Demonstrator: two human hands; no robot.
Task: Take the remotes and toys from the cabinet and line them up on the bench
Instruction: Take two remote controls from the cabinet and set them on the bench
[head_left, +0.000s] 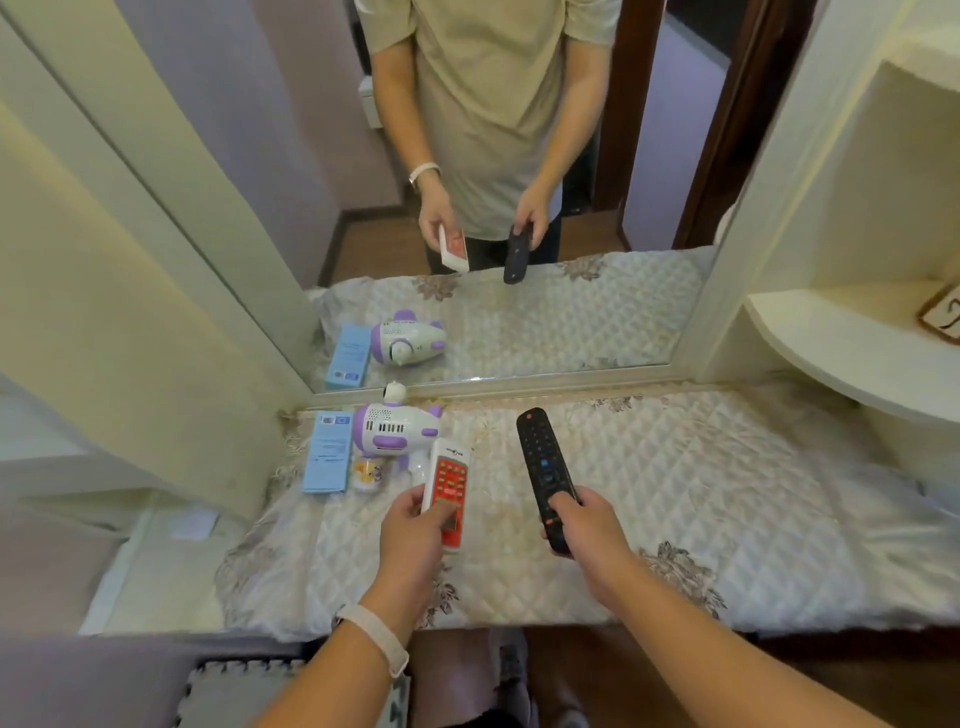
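Observation:
My left hand (413, 525) grips a white remote with a red button panel (449, 483) by its near end, held over the left part of the quilted bench (701, 499). My right hand (582, 525) grips a long black remote (543, 462) by its near end, its far end pointing toward the mirror. A white and purple toy gun (389, 428) lies on the bench at the far left, just beyond the white remote. A light blue box (327, 452) lies flat to the toy's left. A small yellow and white toy piece (367, 475) sits below the toy gun.
A large mirror (519, 182) stands along the bench's far edge and reflects me and the objects. A white curved shelf (852, 348) juts out at the right above the bench. A cream cabinet panel (130, 312) rises at the left. A grey foam mat (234, 691) lies on the floor.

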